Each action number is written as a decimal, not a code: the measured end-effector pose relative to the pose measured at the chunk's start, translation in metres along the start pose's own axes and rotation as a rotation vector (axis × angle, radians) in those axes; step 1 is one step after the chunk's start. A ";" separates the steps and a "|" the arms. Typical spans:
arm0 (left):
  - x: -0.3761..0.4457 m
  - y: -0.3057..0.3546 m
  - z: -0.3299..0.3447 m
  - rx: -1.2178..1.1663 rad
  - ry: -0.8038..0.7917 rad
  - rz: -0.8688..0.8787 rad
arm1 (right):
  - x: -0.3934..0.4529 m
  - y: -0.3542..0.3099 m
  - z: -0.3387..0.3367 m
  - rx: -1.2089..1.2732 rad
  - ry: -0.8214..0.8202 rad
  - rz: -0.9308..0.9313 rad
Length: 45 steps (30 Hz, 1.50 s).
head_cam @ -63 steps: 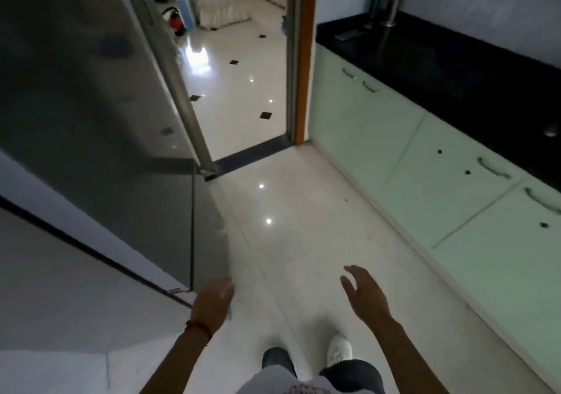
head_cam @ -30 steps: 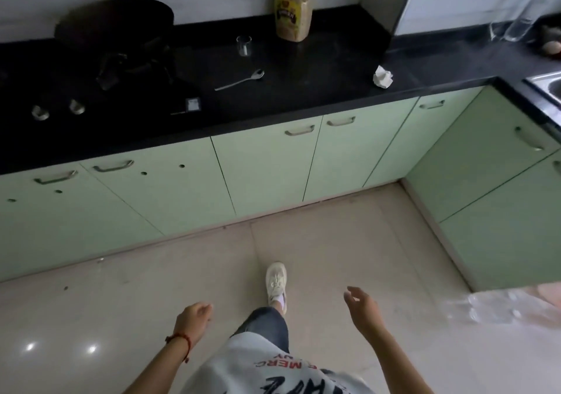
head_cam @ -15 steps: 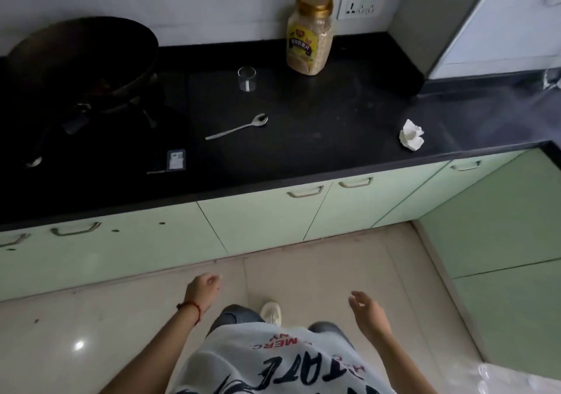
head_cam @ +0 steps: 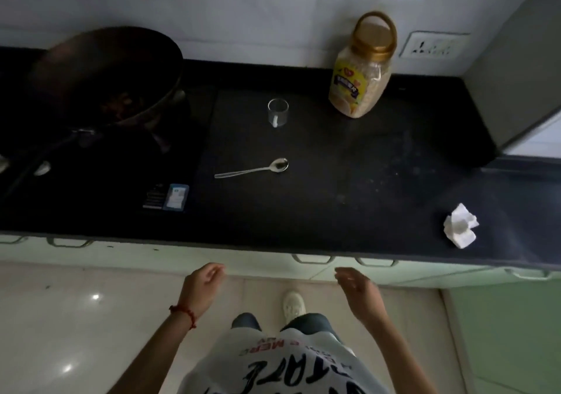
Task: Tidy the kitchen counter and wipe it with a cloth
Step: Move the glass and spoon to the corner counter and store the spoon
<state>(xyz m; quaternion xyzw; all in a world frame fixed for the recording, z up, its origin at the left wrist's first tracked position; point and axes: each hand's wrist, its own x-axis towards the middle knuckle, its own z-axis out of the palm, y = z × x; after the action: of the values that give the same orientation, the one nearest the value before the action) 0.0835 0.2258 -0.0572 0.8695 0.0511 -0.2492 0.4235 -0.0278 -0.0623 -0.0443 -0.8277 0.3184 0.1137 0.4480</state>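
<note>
Head view. We stand at the black counter point(head_cam: 334, 199), whose front edge runs across the frame just above both hands. Our left hand point(head_cam: 200, 287) hangs below that edge over the floor, fingers loosely curled and grasping nothing; a red thread circles its wrist. Our right hand point(head_cam: 359, 290) is at the same height, fingers relaxed, likewise released and empty. Neither hand touches the counter or the pale green cabinet fronts point(head_cam: 379, 267) beneath it.

Open room: the widest bare stretch of counter lies between the spoon point(head_cam: 253, 169) and the crumpled white cloth point(head_cam: 460, 226), which sits near the front edge on the right, well apart from everything else. The spoon lies flat at centre, bowl to the right. A small clear glass point(head_cam: 277, 113) stands upright behind it. A jar with a gold lid and handle point(head_cam: 362, 72) stands against the back wall, near a wall socket point(head_cam: 432, 46). A dark wok point(head_cam: 103, 75) sits on the stove at left; a small blue-and-black packet point(head_cam: 167, 197) lies just in front of it.

Writing: the jar carries a yellow label whose text is too blurred to read. Print on our shirt appears inverted and partly cut off.

Limits: the stove area is very dark and its knobs are barely visible. The counter is cut off at both sides.
</note>
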 end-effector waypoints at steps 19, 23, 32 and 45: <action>0.077 0.035 -0.007 0.686 0.194 0.335 | 0.211 -0.202 0.039 -0.297 0.033 -0.155; 0.085 0.027 -0.010 0.706 0.178 0.356 | 0.211 -0.201 0.044 -0.166 0.055 -0.096; 0.134 0.094 -0.022 0.431 0.289 0.607 | 0.181 -0.179 0.010 0.144 0.222 -0.041; 0.281 0.240 0.019 0.114 0.068 0.190 | 0.142 -0.143 -0.003 0.171 0.318 -0.020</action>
<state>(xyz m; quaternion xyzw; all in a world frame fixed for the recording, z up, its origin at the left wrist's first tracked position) 0.3923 0.0243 -0.0300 0.9010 -0.0315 -0.1806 0.3932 0.1710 -0.0685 -0.0140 -0.7971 0.3856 -0.0506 0.4619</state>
